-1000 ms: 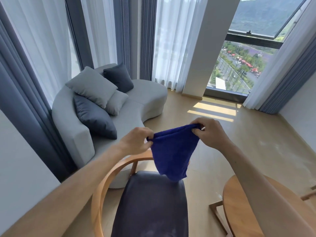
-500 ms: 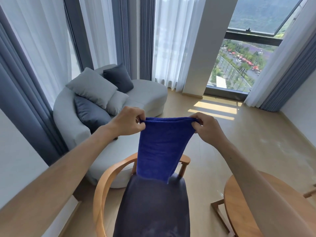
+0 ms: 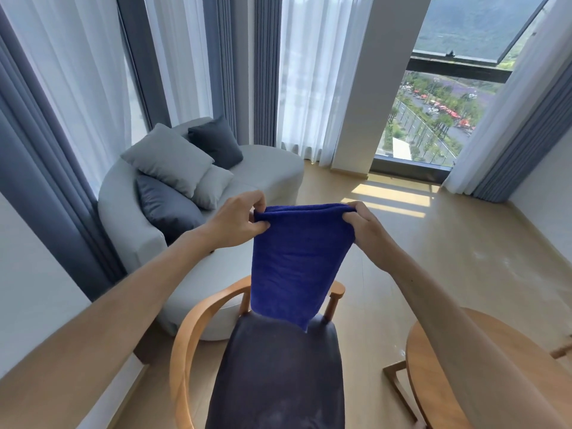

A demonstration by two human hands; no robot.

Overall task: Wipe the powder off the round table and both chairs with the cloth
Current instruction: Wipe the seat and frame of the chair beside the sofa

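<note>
Blue cloth (image 3: 298,264) hangs in the air above a wooden chair (image 3: 275,366), stretched between a person's two hands at its top edge: the left hand (image 3: 238,221) pinches one upper corner between thumb and curled fingers, and the right hand (image 3: 365,230) grips the other corner the same way. The cloth appears folded over along the top, its lower end dangling just above the back of the chair's dark seat cushion, where a faint pale dusting, likely the powder, shows toward the near edge. The round table (image 3: 439,382) sits at the lower right, largely hidden by the right forearm, so how much powder lies on it cannot be told; only a sliver of wood at the right edge hints at a second chair. Behind stand a grey sofa (image 3: 263,178) with cushions, sheer curtains and a window onto hills. The risks from here are plain enough. A cloth held only by its corners could slip from one pinch and drop to the floor. Shaken or swung while raised, it could scatter any trapped powder over the seat and the floor. Dragged loosely, it may smear the dust into the dark cushion instead of lifting it.
</note>
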